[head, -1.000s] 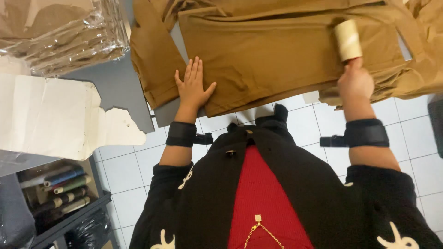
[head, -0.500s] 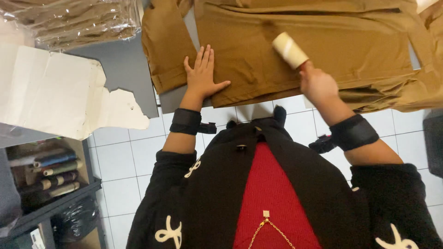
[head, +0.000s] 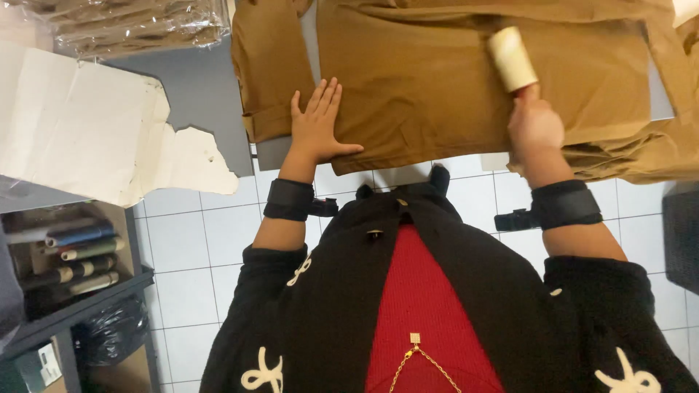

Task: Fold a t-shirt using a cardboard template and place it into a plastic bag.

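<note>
Torn white cardboard sheet point(head: 80, 131) overhanging the worktop's point(head: 200, 87) near left edge; clear-wrapped bundle point(head: 124, 25) at far left corner. Left hand point(head: 317, 127) spread flat, fingers open, palm pressed on brown garment point(head: 437, 80) close to near edge, gripping nothing. Garment laid across worktop centre, folded sleeve to the left of the hand, hem reaching the near edge. Right hand point(head: 535, 131) closed round handle of lint roller point(head: 512, 58), cream roll resting on the fabric toward the right side. Black straps on both wrists. More brown cloth bunched at right edge.
</note>
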